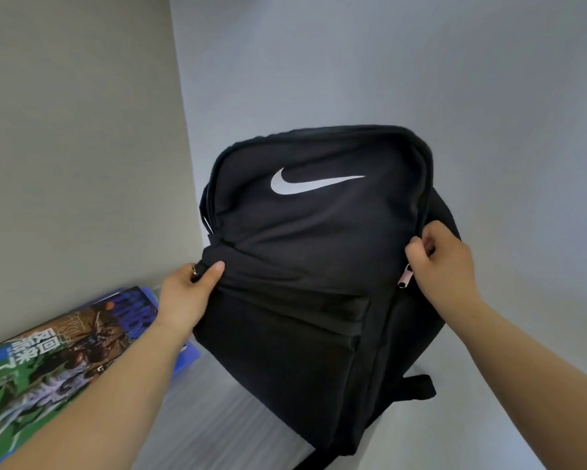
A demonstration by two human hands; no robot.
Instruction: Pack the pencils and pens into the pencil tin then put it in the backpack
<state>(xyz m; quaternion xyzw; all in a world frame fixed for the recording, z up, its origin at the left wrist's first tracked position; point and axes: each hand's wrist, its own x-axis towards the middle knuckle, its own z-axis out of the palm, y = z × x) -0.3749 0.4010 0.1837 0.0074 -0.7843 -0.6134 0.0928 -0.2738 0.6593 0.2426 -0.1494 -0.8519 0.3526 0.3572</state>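
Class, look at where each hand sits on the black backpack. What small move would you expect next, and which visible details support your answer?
Probably the right hand draws the zipper pull along the seam. Its fingers pinch at the zipper on the backpack, while the left hand grips the opposite side, bracing the fabric. Whether the zip is opening or closing, and where the pencil tin is, cannot be told.

Both forearms (pixel 115 385) are bare, no sleeves visible

My left hand (pixel 187 293) grips backpack (pixel 305 259) side; right hand (pixel 444 262) pinches zipper pull (pixel 404 276); magazine (pixel 58 361) left.
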